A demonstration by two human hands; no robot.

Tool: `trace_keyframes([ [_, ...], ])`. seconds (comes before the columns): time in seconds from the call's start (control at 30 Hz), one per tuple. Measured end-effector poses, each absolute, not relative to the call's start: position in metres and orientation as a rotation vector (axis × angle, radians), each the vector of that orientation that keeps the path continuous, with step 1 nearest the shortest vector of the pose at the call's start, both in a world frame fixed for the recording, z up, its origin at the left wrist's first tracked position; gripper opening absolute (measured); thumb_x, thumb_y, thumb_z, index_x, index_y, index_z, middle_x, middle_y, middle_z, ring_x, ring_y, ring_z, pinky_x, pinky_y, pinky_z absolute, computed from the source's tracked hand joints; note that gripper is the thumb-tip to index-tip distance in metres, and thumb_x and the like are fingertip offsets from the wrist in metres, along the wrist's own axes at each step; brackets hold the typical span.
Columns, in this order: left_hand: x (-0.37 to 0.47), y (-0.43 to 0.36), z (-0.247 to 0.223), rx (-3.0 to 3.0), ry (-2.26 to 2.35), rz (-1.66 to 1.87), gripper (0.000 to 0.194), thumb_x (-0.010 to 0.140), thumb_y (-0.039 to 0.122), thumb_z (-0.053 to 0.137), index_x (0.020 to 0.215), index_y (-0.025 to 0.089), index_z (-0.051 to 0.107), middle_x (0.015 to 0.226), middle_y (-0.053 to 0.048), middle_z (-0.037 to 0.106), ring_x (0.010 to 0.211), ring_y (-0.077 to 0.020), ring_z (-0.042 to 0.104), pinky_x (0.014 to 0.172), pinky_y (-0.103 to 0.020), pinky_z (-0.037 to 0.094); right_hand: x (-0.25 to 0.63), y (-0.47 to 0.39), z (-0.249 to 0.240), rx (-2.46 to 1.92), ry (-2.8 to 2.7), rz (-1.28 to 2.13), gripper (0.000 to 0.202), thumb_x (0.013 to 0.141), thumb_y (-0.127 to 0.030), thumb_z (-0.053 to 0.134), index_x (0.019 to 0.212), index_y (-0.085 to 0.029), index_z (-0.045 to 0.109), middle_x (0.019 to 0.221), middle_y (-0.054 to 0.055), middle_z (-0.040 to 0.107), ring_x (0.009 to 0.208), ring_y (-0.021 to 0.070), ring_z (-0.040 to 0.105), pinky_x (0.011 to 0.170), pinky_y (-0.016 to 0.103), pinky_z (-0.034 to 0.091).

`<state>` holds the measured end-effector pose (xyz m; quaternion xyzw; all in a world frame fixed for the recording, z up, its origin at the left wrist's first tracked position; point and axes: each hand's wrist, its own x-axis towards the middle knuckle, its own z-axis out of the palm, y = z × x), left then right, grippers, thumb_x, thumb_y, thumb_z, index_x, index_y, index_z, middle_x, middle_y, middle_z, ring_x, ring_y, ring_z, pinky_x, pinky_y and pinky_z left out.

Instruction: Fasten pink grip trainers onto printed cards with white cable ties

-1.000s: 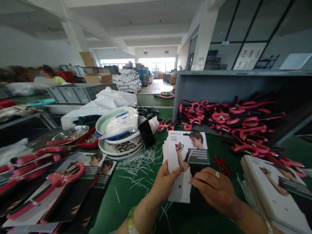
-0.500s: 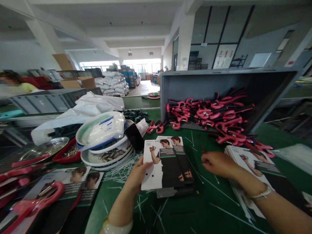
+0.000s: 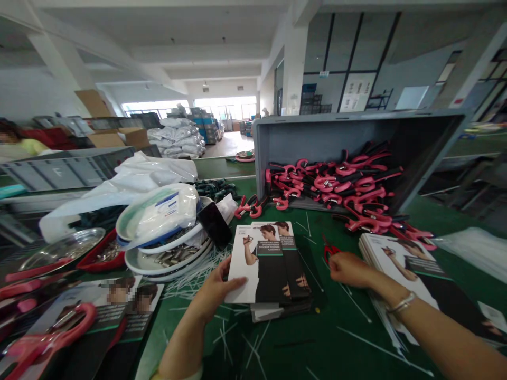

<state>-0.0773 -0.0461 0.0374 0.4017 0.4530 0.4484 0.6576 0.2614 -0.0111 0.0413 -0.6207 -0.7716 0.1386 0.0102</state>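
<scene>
My left hand (image 3: 222, 287) grips the left edge of a printed cardboard sleeve (image 3: 243, 264), thumb on top and fingers mostly hidden beneath. This white-and-black sleeve, with a picture of a person, lies over a small stack of similar sleeves (image 3: 295, 264) on the green table. To the right, my right hand (image 3: 348, 269) is closed around what look like small red scissors (image 3: 329, 250); part of them sticks out past the fingers. Its forearm passes over a taller stack of printed sleeves (image 3: 412, 274).
A tipped grey crate (image 3: 356, 117) spills pink-and-black clamp-like tools (image 3: 336, 182) at the back. White plates (image 3: 158, 211) with metal parts, a phone (image 3: 215, 224) and thin white strips (image 3: 198, 269) lie left of centre. Pink tools (image 3: 51, 338) rest on sleeves at front left.
The view has shifted slightly. The red scissors show more clearly beside my right hand, which has moved little. My left hand keeps its hold on the sleeve.
</scene>
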Motion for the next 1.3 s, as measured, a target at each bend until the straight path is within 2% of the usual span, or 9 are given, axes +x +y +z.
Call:
trace_keyframes([
  [0.1, -0.073, -0.044, 0.041, 0.887, 0.994, 1.042, 0.064, 0.06, 0.021, 0.079, 0.119, 0.016, 0.054, 0.108, -0.011, 0.067, 0.078, -0.0199, 0.066, 0.07, -0.029, 0.052, 0.274, -0.007, 0.059, -1.797, -2.172, 0.793, 0.021, 0.08, -0.027, 0.043, 0.075, -0.015, 0.059, 0.069, 0.005, 0.067, 0.049, 0.0096, 0.056, 0.041, 0.019, 0.035],
  [0.27, -0.066, -0.049, 0.045, 0.944, 1.051, 0.965, 0.071, 0.065, 0.026, 0.075, 0.129, 0.02, 0.046, 0.091, -0.007, 0.07, 0.063, -0.0172, 0.065, 0.045, -0.019, 0.045, 0.255, -0.011, 0.082, -1.384, -1.477, 1.491, 0.028, 0.069, -0.041, 0.061, 0.074, -0.016, 0.05, 0.072, 0.002, 0.064, 0.041, 0.0027, 0.042, 0.037, 0.017, 0.017],
  [0.37, -0.066, -0.056, 0.048, 0.977, 1.076, 0.904, 0.081, 0.069, 0.029, 0.073, 0.139, 0.027, 0.033, 0.084, -0.005, 0.07, 0.051, -0.0151, 0.062, 0.035, -0.016, 0.035, 0.233, -0.012, 0.089, -1.288, -1.411, 1.59, 0.031, 0.068, -0.041, 0.065, 0.076, -0.016, 0.048, 0.074, 0.002, 0.065, 0.04, 0.0024, 0.045, 0.036, 0.016, 0.013],
  [0.53, -0.068, -0.061, 0.053, 0.99, 1.0, 0.888, 0.094, 0.065, 0.018, 0.074, 0.142, 0.031, 0.021, 0.103, -0.008, 0.066, 0.064, -0.0181, 0.066, 0.039, -0.016, 0.04, 0.206, -0.011, 0.096, -1.243, -1.445, 1.64, 0.028, 0.068, -0.037, 0.065, 0.074, -0.016, 0.047, 0.071, 0.001, 0.065, 0.037, 0.0017, 0.045, 0.034, 0.015, 0.012],
  [0.73, -0.063, -0.061, 0.054, 0.957, 0.97, 0.888, 0.092, 0.067, 0.016, 0.069, 0.142, 0.03, 0.02, 0.098, -0.006, 0.067, 0.065, -0.0169, 0.065, 0.04, -0.016, 0.042, 0.189, -0.011, 0.102, -1.299, -1.578, 1.595, 0.021, 0.07, -0.033, 0.057, 0.074, -0.017, 0.045, 0.071, 0.0, 0.064, 0.037, 0.0021, 0.045, 0.035, 0.016, 0.014],
  [0.83, -0.061, -0.059, 0.049, 0.945, 0.933, 0.893, 0.093, 0.066, 0.016, 0.071, 0.142, 0.03, 0.02, 0.097, -0.005, 0.067, 0.063, -0.0157, 0.065, 0.04, -0.016, 0.042, 0.179, -0.02, 0.109, -1.306, -1.869, 1.324, 0.01, 0.074, -0.026, 0.051, 0.073, -0.018, 0.046, 0.068, -0.001, 0.062, 0.043, 0.0045, 0.046, 0.041, 0.017, 0.026],
  [0.9, -0.062, -0.058, 0.046, 0.939, 0.899, 0.899, 0.093, 0.066, 0.016, 0.072, 0.142, 0.03, 0.02, 0.098, -0.005, 0.067, 0.064, -0.0157, 0.065, 0.041, -0.016, 0.043, 0.17, -0.032, 0.114, -1.282, -2.179, 0.911, 0.003, 0.075, -0.02, 0.05, 0.074, -0.017, 0.05, 0.064, -0.002, 0.059, 0.051, 0.0081, 0.049, 0.048, 0.02, 0.034],
  [1.1, -0.065, -0.057, 0.042, 0.916, 0.777, 0.898, 0.091, 0.066, 0.015, 0.071, 0.141, 0.031, 0.022, 0.097, -0.005, 0.065, 0.071, -0.0174, 0.064, 0.047, -0.019, 0.05, 0.148, -0.064, 0.111, -0.942, -2.713, -0.436, 0.013, 0.073, -0.006, 0.055, 0.076, -0.018, 0.059, 0.071, 0.004, 0.062, 0.069, 0.0193, 0.055, 0.055, 0.028, 0.032],
  [1.3, -0.064, -0.059, 0.045, 0.851, 0.728, 0.912, 0.088, 0.067, 0.013, 0.068, 0.141, 0.03, 0.024, 0.097, -0.006, 0.063, 0.069, -0.0165, 0.064, 0.046, -0.02, 0.052, 0.147, -0.063, 0.112, -0.805, -2.777, -0.641, 0.015, 0.073, -0.003, 0.055, 0.074, -0.018, 0.057, 0.067, 0.003, 0.06, 0.067, 0.0186, 0.052, 0.053, 0.028, 0.028],
])
